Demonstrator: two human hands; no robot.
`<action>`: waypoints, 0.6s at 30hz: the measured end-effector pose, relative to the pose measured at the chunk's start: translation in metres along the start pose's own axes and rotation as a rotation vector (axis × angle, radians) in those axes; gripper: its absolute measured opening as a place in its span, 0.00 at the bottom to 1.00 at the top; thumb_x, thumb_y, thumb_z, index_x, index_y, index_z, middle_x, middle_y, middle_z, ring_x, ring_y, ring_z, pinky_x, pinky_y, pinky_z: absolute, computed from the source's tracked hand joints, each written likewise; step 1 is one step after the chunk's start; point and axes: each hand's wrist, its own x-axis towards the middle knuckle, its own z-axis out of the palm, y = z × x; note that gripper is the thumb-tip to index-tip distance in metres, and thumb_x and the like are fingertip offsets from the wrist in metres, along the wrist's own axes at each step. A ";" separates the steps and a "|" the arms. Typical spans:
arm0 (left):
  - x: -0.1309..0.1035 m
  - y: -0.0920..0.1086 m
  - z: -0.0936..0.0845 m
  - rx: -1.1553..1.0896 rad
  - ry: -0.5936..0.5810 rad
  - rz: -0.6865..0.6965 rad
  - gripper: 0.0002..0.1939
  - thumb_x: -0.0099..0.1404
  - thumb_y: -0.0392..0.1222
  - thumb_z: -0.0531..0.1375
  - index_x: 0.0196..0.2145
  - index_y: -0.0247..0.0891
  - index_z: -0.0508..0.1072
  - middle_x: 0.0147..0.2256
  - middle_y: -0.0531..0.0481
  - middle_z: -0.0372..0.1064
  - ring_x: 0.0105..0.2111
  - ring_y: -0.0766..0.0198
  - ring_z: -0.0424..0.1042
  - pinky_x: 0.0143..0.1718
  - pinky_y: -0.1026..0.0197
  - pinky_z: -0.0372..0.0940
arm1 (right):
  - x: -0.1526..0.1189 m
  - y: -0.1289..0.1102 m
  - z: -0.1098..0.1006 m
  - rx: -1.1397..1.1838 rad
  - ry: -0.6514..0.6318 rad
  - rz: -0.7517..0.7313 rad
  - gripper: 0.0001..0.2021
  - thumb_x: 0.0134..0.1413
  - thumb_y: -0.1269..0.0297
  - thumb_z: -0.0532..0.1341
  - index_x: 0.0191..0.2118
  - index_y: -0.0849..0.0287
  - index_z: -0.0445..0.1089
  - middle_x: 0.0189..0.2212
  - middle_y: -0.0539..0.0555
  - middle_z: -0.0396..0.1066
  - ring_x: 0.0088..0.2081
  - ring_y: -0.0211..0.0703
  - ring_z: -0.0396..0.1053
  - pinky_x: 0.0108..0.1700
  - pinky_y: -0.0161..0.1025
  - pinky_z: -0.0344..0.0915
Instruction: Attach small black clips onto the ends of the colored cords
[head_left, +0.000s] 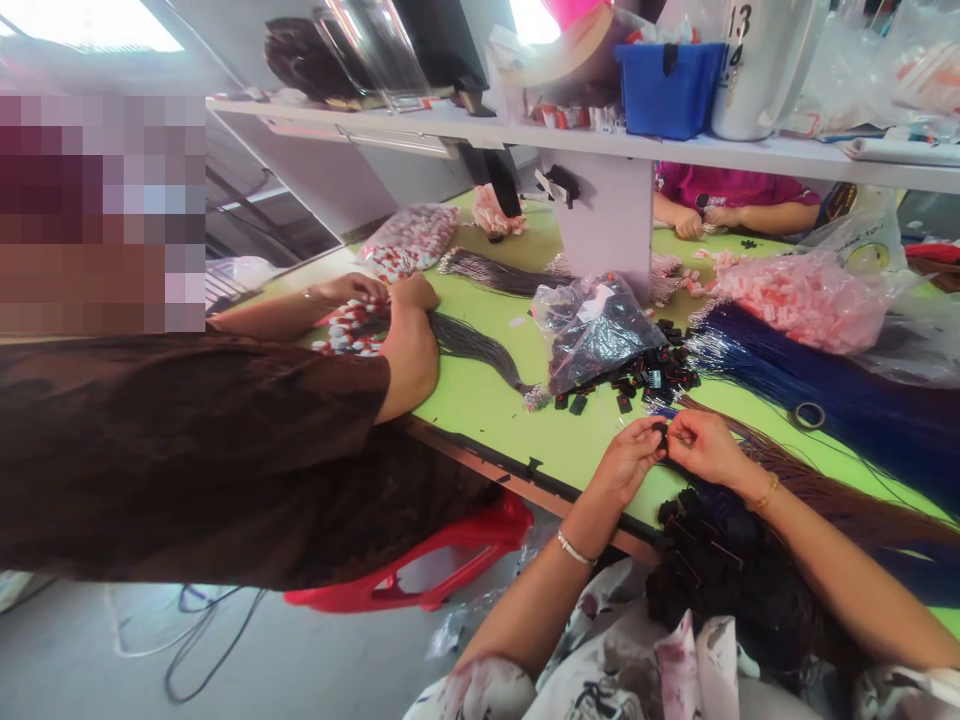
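— Holding what, at the near side of the green table (480,405)?

— Pinching a small black plug (661,436) between the left hand (634,455) and the right hand (706,450), just above the near edge. Closing thumb and fingertips of both hands on the plug, hiding most of it and leaving hardly any gap.

— Gripping a wire too, on the right?

— Not showing clearly enough to tell.

— Why pinching from both sides?

— Probably steadying so small a piece with one hand while handling it with the other.

— Storing others where?

— Lying loose just beyond the hands, in a pile of black plugs (645,380) beside a plastic bag (600,330). Filling a second black heap (727,565) too, close below the hands at the lap, likely for short reaching.

— Laying the wires which way?

— Spreading brown wires (814,470) and blue wires (847,385) off to the right, pointing the blue set's silvery ends left toward the pile, seemingly for easy picking. Resting among them, a roll of tape (808,415).

— Showing anything farther off?

— Extending from the left, a co-worker's brown sleeve (225,460), near grey wires (484,350). Sitting high on the far shelf (480,128), a blue bin (670,95), presumably saving table room.
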 end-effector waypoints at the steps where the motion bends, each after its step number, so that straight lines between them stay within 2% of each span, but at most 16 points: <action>1: 0.000 -0.002 0.000 0.010 0.014 0.005 0.15 0.49 0.35 0.68 0.37 0.34 0.74 0.30 0.50 0.70 0.29 0.69 0.68 0.35 0.65 0.64 | 0.000 0.001 0.000 -0.007 -0.007 -0.009 0.05 0.45 0.71 0.57 0.22 0.59 0.61 0.19 0.47 0.61 0.22 0.34 0.54 0.26 0.32 0.49; 6: 0.002 -0.005 0.002 0.012 0.092 -0.007 0.15 0.47 0.35 0.69 0.34 0.33 0.75 0.28 0.51 0.70 0.28 0.70 0.68 0.34 0.65 0.65 | -0.003 0.005 0.000 0.016 -0.069 -0.013 0.04 0.48 0.71 0.55 0.25 0.59 0.64 0.21 0.49 0.64 0.24 0.35 0.58 0.27 0.32 0.51; 12: 0.001 -0.006 0.006 0.064 0.118 0.006 0.15 0.45 0.35 0.69 0.33 0.33 0.75 0.28 0.50 0.70 0.27 0.69 0.69 0.32 0.66 0.65 | -0.005 0.006 0.002 0.004 -0.078 0.029 0.05 0.47 0.71 0.56 0.23 0.59 0.64 0.20 0.48 0.64 0.22 0.34 0.57 0.26 0.32 0.50; 15: 0.001 -0.003 0.007 0.097 0.109 -0.002 0.14 0.47 0.35 0.68 0.34 0.33 0.75 0.29 0.49 0.71 0.28 0.69 0.69 0.32 0.66 0.65 | 0.002 0.020 -0.010 0.028 -0.103 0.049 0.07 0.53 0.68 0.54 0.27 0.59 0.67 0.23 0.49 0.68 0.25 0.35 0.61 0.28 0.32 0.53; 17: 0.001 -0.001 0.006 0.111 0.107 -0.006 0.14 0.48 0.35 0.68 0.35 0.33 0.75 0.30 0.48 0.71 0.29 0.69 0.69 0.32 0.66 0.66 | 0.009 0.034 -0.022 -0.058 -0.040 0.155 0.09 0.55 0.67 0.52 0.29 0.59 0.68 0.25 0.50 0.69 0.26 0.36 0.62 0.29 0.32 0.54; 18: 0.002 0.001 0.005 0.116 0.107 -0.010 0.14 0.48 0.35 0.68 0.35 0.33 0.75 0.30 0.48 0.71 0.29 0.69 0.69 0.32 0.66 0.66 | 0.013 0.042 -0.028 -0.157 -0.036 0.222 0.07 0.52 0.67 0.54 0.30 0.59 0.68 0.26 0.51 0.70 0.26 0.37 0.62 0.29 0.32 0.53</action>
